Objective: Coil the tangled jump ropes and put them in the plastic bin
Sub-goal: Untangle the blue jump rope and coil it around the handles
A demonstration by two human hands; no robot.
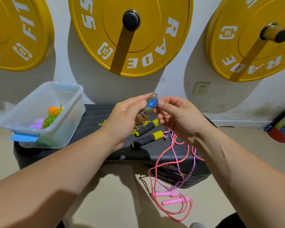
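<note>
My left hand (123,119) and my right hand (179,119) hold between them a coiled, glittery clear jump rope with a blue handle (151,103), above the black platform (95,127). The left hand grips the coil; the right hand's fingers pinch it near the blue handle. The clear plastic bin (66,122) stands at the platform's left end and holds a coiled green rope (50,120) with orange and purple handles. Two black-and-yellow foam handles (147,139) lie on the platform. A pink rope (161,163) trails off the platform down to pink handles (173,198) on the floor.
Three yellow weight plates (130,35) hang on the white wall behind. A wall socket (201,88) sits at low right. A red and blue object (283,129) lies on the floor at far right. A pink-and-white braided cord (175,155) tangles with the pink rope.
</note>
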